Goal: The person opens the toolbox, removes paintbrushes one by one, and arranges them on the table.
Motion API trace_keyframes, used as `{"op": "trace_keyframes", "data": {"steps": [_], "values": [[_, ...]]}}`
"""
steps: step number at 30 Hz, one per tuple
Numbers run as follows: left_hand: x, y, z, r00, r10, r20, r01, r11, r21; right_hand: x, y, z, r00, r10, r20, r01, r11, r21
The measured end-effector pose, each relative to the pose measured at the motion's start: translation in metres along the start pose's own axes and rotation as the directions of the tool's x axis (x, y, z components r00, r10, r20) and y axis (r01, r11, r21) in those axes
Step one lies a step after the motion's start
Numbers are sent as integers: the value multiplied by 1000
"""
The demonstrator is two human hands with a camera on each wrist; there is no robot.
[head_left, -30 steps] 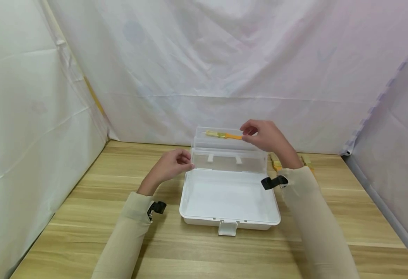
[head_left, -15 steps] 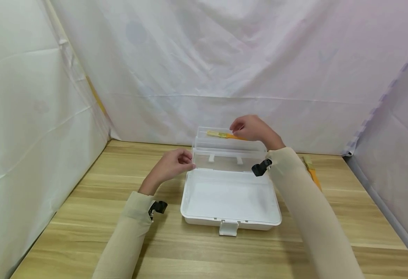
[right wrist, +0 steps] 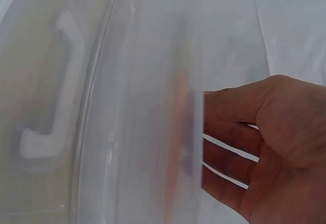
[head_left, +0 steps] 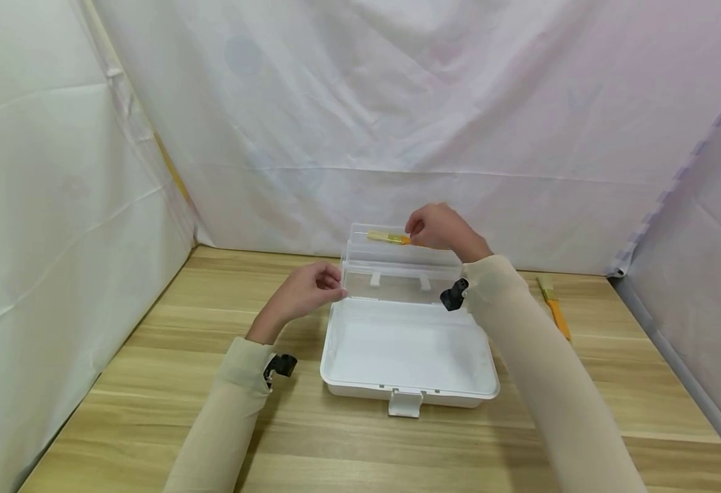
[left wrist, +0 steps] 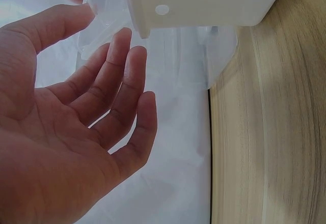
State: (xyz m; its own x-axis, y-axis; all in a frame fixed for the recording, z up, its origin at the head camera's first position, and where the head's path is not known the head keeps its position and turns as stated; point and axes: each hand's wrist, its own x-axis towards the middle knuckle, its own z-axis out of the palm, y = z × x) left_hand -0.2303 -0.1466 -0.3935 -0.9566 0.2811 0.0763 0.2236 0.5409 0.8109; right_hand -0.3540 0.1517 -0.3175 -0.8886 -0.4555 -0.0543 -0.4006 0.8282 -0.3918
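A white box [head_left: 409, 349] with its translucent lid [head_left: 391, 287] raised stands on the table. My left hand [head_left: 301, 294] is at the lid's left edge. In the left wrist view its fingers [left wrist: 114, 71] are loosely bent, the thumb tip right at the clear plastic. Over the top of the lid, my right hand [head_left: 440, 229] holds a paintbrush [head_left: 387, 237] by its orange handle, the pale bristles pointing left. From the right wrist, the brush handle [right wrist: 175, 137] shows blurred through the translucent plastic, which hides my right fingertips.
Another orange-handled paintbrush [head_left: 555, 311] lies on the wooden table [head_left: 582, 383], right of the box. The box's white latch [head_left: 405, 404] hangs open at the front. White cloth [head_left: 335, 123] closes off the back and both sides.
My right hand has moved left with the paintbrush and slid along its handle toward the bristles. My left hand has stayed at the lid's edge. One brush behind the box is now hidden.
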Motion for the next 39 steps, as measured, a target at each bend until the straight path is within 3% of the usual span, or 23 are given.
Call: {"op": "trace_keyframes", "data": {"steps": [10, 29, 39], "values": [[-1, 0, 0, 1000, -2, -2, 2, 1000, 2, 2, -5, 6, 997, 66, -40, -68, 997, -40], [0, 2, 2, 1000, -14, -4, 14, 1000, 1, 2, -7, 9, 997, 74, -20, -75, 997, -36], [-1, 2, 1, 1000, -3, 2, 3, 1000, 0, -2, -8, 9, 1000, 22, -9, -23, 997, -74]]}}
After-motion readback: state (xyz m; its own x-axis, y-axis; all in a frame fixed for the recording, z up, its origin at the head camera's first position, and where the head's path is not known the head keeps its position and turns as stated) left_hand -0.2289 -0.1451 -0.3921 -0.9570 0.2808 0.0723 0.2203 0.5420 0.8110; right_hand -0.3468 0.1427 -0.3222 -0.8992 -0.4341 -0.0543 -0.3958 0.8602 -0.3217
